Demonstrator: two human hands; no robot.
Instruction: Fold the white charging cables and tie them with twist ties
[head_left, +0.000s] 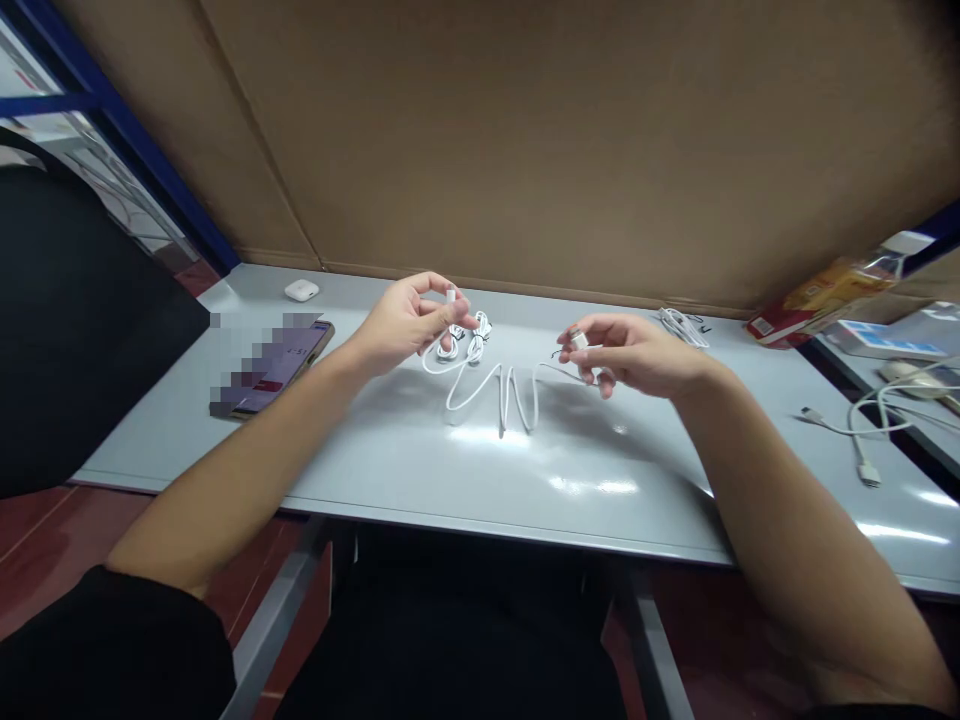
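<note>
A white cable (501,392) hangs in wavy loops between my two hands above the grey table (420,470). My left hand (405,322) pinches one plug end of it between thumb and fingers, held upright. My right hand (634,352) pinches the other plug end, fingers curled. Two small coiled white cables (466,340) lie on the table just behind my left hand.
A phone (281,365) lies screen up at the left, with a white earbud case (301,290) behind it. Another bundled white cable (682,325) lies back right. Loose white cables (862,425) and a packet (821,295) are at the far right. A cardboard wall stands behind.
</note>
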